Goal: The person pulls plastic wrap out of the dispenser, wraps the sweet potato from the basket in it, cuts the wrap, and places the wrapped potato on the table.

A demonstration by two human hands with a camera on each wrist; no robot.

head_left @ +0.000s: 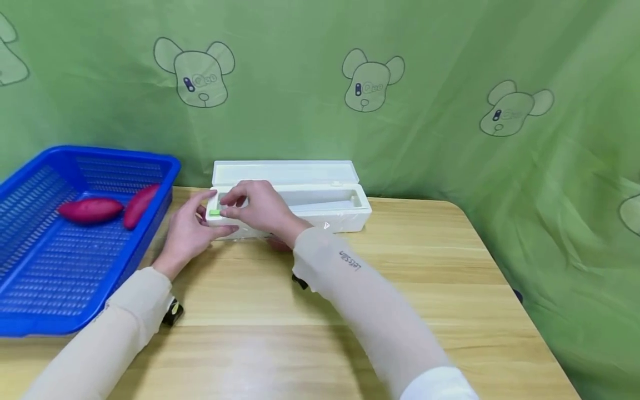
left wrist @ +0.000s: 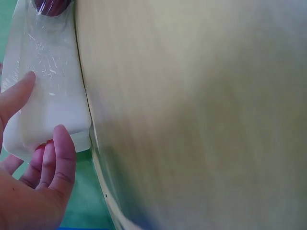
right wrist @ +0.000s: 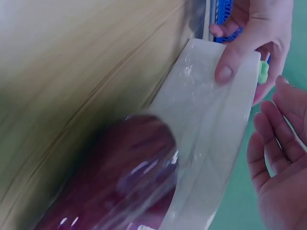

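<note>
A long white cling film dispenser (head_left: 345,223) lies on the table with its lid (head_left: 285,171) raised. My left hand (head_left: 189,229) grips its left end, the thumb on the front wall and the fingers around the end. A small green slide cutter (head_left: 215,212) sits on the rim at that end. My right hand (head_left: 262,206) is right beside the cutter, fingers loosely bent and thumb tip close to it. Clear film (right wrist: 192,124) hangs down the dispenser's front and over a dark red sweet potato (right wrist: 129,167). In the head view my right wrist mostly hides that sweet potato.
A blue plastic basket (head_left: 95,278) stands to the left, holding two red sweet potatoes (head_left: 90,210). Behind the wooden table (head_left: 240,344) hangs a green curtain (head_left: 290,83) with printed bear heads. The table's right edge slopes away beside the curtain.
</note>
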